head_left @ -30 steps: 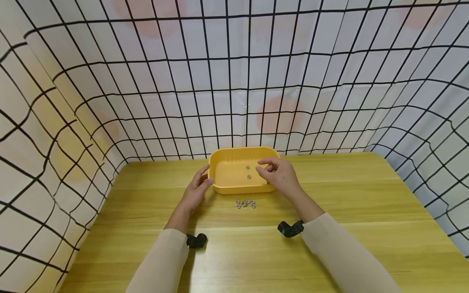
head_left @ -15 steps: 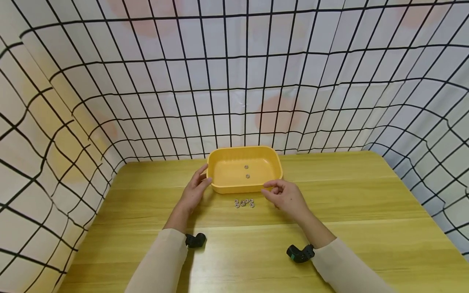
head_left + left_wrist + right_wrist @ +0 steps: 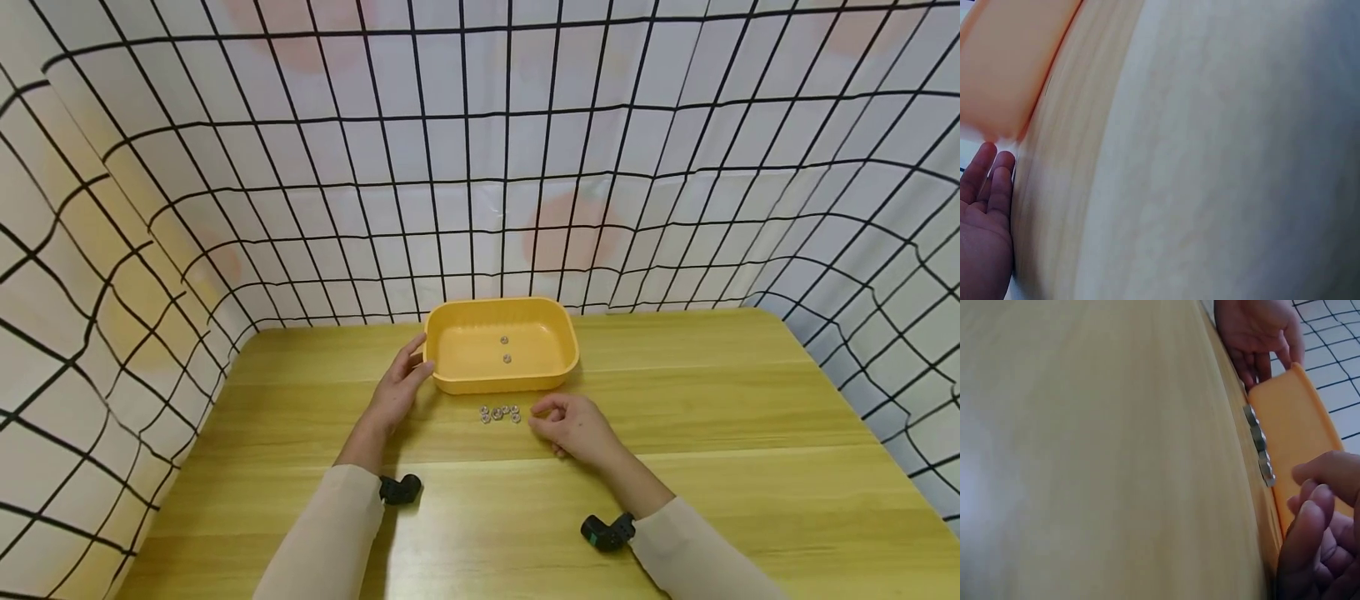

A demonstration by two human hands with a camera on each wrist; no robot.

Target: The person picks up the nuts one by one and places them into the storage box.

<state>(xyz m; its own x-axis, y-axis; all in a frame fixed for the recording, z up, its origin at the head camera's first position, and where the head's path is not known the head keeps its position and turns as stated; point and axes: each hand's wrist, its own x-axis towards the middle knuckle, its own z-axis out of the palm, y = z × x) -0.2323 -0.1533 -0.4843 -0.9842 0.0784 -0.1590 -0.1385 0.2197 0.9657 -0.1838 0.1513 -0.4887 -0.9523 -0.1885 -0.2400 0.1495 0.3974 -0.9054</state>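
A yellow plastic tray (image 3: 495,386) stands at the back of the wooden table, with two small metal nuts (image 3: 507,358) apart on its floor. In front of it lies a cluster of several more nuts (image 3: 497,413). My left hand (image 3: 393,397) rests against the tray's left end, fingers nearly straight; the left wrist view shows those fingers (image 3: 1000,187) by the tray's corner. Just right of the cluster is my right hand (image 3: 579,429), its fingers loosely bent. In the right wrist view nothing shows between thumb and fingertips, and the nuts (image 3: 1259,439) are a little beyond them.
Behind the table (image 3: 712,392) and along both sides hangs a black grid net (image 3: 480,185) over pale sheeting. The tray's back edge stands close to this net. A black camera sits on each wrist.
My right hand has come back from over the tray's right part, down and toward me, to beside the loose nuts. The left hand stays at the tray's left end.
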